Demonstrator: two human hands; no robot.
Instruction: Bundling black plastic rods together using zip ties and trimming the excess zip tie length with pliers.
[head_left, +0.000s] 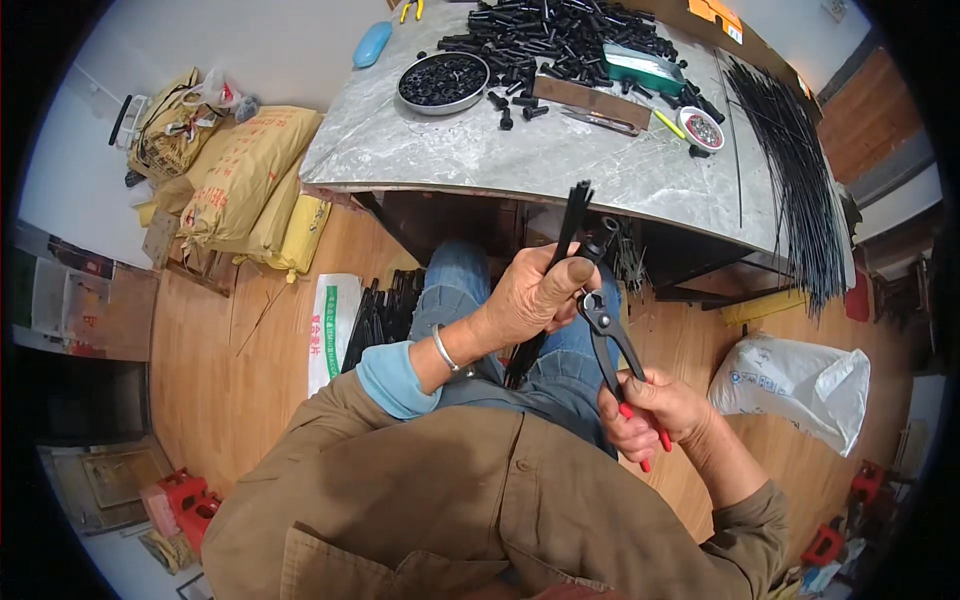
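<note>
My left hand [540, 290] is closed around a bundle of thin black rods [576, 210], held above my knees. The rods' lower part comes out below the hand. A small black fitting with a round end [602, 238] sits by the left thumb and fingers; how it joins the rods is hidden. My right hand [655, 412] grips black pincers [608, 345] by their red handles. The pincers' jaws are right beside the left thumb, at the fitting's lower end. Whether they bite on anything is too small to tell.
On the grey marbled table [400, 160] lie a heap of black bolt-like parts [560, 45], a bowl of small black pieces [443, 80], a small white dish [700, 130] and long black rods [790, 180]. Yellow sacks [240, 180] stand left, a white bag [790, 385] right.
</note>
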